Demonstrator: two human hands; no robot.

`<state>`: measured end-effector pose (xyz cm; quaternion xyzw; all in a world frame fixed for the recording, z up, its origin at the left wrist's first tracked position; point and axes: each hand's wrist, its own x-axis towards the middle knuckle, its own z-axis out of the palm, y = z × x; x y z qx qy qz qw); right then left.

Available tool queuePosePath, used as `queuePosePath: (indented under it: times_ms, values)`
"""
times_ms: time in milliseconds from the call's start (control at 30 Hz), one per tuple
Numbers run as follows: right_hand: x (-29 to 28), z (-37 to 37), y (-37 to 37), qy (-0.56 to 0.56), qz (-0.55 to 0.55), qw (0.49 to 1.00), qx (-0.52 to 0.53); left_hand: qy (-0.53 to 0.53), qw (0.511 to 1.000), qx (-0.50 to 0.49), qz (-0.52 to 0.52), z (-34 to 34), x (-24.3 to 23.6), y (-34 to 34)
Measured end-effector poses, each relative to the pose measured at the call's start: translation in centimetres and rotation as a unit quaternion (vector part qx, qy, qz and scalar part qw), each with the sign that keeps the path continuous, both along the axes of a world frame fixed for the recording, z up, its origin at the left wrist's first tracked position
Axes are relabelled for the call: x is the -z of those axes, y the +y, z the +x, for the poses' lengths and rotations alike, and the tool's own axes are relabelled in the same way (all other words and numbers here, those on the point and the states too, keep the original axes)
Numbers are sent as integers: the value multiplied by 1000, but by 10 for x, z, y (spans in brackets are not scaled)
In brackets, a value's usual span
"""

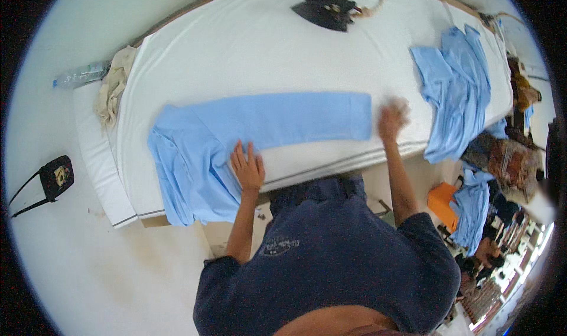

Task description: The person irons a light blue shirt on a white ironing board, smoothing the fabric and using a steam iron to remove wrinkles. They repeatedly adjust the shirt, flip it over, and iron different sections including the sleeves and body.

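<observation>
A light blue garment (277, 120) lies on the white cloth-covered table (248, 52) in front of me. One long sleeve or leg of it is stretched flat toward the right and ends in a straight hem. Its left part is bunched and hangs over the near edge. My left hand (248, 168) rests with fingers spread on the garment's near side, where the flat part meets the bunched part. Just beyond the hem, my right hand (393, 120) is over the white cloth, apart from the garment. Motion blurs its fingers, so whether they hold anything is unclear.
A black iron (326, 11) with a pale cord lies at the table's far side. More light blue garments (455, 88) are heaped at the right end. Beige cloth (118, 82) and a clear plastic bottle (82, 75) are at the left. An orange object (443, 206) stands lower right.
</observation>
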<state>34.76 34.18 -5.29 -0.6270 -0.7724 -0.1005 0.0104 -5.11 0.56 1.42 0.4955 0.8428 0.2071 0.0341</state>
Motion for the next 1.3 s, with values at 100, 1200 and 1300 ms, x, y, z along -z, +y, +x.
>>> queuePosePath:
  times_ms: [100, 1200, 1300]
  values:
    - [-42, -23, 47, 139, -6, 988, 63, -13, 999, -28, -7, 2, 4, -14]
    - [-121, -113, 0, 435, -356, 826, 38, 93, 994, -36, 37, 7, 22, -21]
    - [-126, -116, 3, 413, -325, 849, 53, 87, 993, -45, 62, 12, 19, -20]
